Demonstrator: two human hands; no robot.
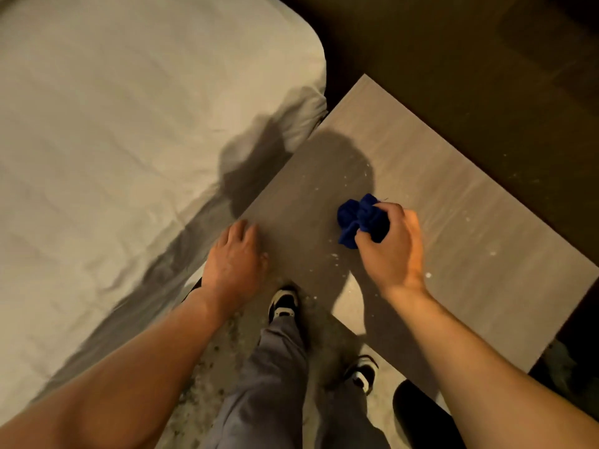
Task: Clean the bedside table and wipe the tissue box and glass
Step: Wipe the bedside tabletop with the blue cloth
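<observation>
while our right hand [390,246] gripped a bunched blue cloth [359,220] over the table [470,222], white specks dotted the wood around it; our left hand [235,257], fingers loosely spread and holding nothing, rested on the table's near corner, the bed [113,140] just beyond it.

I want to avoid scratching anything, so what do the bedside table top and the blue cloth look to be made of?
The bedside table top looks like matte grey wood-grain laminate or veneer: fine parallel streaks, no gloss; which one is unclear. The blue cloth, bunched in the right hand, looks like soft, plush fabric, possibly microfibre, with thick rounded folds.
</observation>
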